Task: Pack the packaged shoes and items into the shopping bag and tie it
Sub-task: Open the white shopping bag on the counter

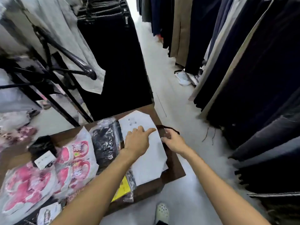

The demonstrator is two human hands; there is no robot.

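Nearest, at seven o'clock on the brown table (176, 168), lie the pink packaged shoes (48, 172). At the middle, the left hand (137, 142) presses spread fingers flat on the white bag (146, 166). Just beyond, at two o'clock, the right hand (173, 141) pinches its dark handle (168, 128); best to lift that handle while the left hand holds the bag down, so the mouth opens

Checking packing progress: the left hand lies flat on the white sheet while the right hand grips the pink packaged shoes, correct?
Not quite. In the head view the right hand has its grip on a dark strap at the white sheet's edge. The pink packaged shoes lie untouched; the left hand does rest flat.
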